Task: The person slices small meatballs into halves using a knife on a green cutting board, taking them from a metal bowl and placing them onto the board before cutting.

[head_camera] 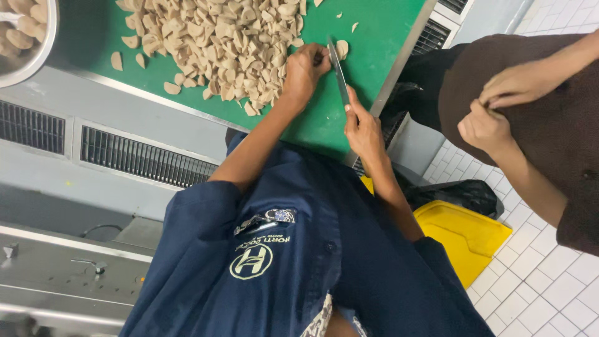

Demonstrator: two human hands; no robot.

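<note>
Even, fairly bright indoor light falls from overhead, my shirt (299, 262) is sharp, soft shadows sit under my hands by the board (374, 50), the tiles (549, 293) glare slightly, and edges bend.

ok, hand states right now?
Left hand: curled beside the beige slices, grasp cannot be told.
Right hand: closed, holding the knife.
</note>
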